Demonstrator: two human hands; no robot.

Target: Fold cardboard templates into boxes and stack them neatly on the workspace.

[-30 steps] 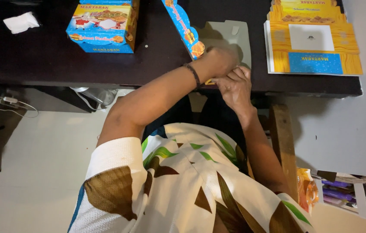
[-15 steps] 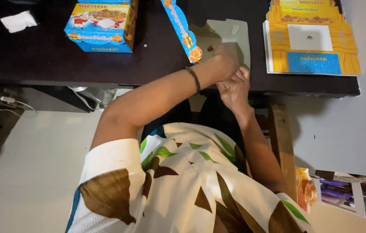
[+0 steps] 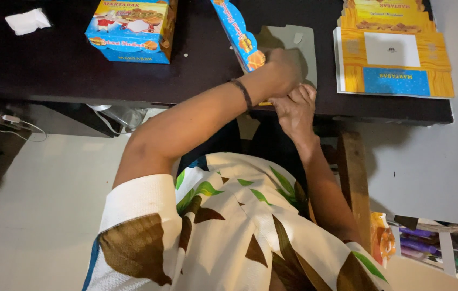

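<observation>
A half-folded cardboard box (image 3: 294, 40) lies at the dark table's near edge, its grey inside facing up and its blue printed flap (image 3: 237, 32) standing up on the left. My left hand (image 3: 283, 70), with a dark band on the wrist, presses down on the box and grips it. Just below it at the table edge, my right hand (image 3: 295, 108) has its fingers closed on the box's lower edge. The part of the box under both hands is hidden.
A folded blue box (image 3: 132, 29) stands at the back left of the dark table (image 3: 51, 70), near a crumpled white paper (image 3: 26, 20). A stack of flat yellow-and-blue box blanks (image 3: 393, 54) lies on the right. Cables (image 3: 8, 118) hang below left; a wooden post (image 3: 353, 183) stands on the right.
My left hand has slid a little farther onto the box. My right hand has stayed close under it at the table edge.
</observation>
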